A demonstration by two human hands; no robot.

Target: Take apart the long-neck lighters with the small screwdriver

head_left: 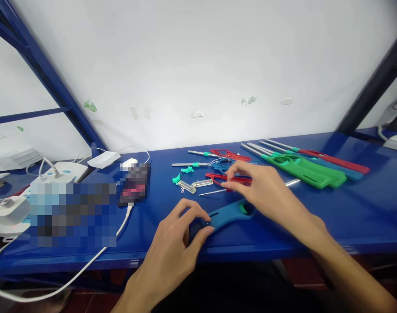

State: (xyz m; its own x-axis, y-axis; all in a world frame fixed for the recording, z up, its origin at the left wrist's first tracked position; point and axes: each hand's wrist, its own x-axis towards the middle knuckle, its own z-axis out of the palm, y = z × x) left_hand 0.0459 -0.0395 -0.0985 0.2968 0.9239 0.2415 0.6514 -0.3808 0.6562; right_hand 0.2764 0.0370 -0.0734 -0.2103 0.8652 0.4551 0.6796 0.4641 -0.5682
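Observation:
A blue lighter handle (229, 216) lies near the table's front edge. My left hand (181, 237) pinches its left end between thumb and fingers. My right hand (257, 184) hovers above the table behind the handle, its thumb and forefinger drawn into a pinch; what they hold, if anything, I cannot make out. Beneath that hand runs a thin metal rod (211, 192), partly hidden, with a red handle half (214, 179) just behind it. To the left are two clear fuel tanks (187, 187) and small green triggers (187, 169).
Green lighters (309, 171) and a red one (335, 161) lie in a row at right. Opened lighters with metal tubes (188, 164) rest farther back. At left are a phone (135, 184), a white cable (120, 228) and a power strip (68, 169). A white wall (198, 65) stands behind.

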